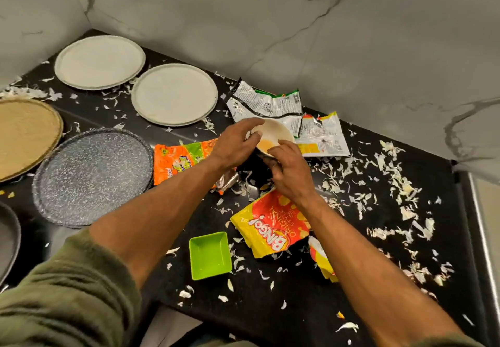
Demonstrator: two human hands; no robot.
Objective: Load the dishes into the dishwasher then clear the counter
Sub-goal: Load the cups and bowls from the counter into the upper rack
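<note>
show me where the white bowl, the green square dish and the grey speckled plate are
white bowl (274,131): head view, on its inner wall
green square dish (209,256): head view, on its flat bottom
grey speckled plate (92,176): head view, on its centre

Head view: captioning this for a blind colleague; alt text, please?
The left hand and right hand hold a small white bowl with orange residue at a black counter strewn with snack wrappers and white shreds. Round plates lie at left; a green square dish sits near the front.
</note>
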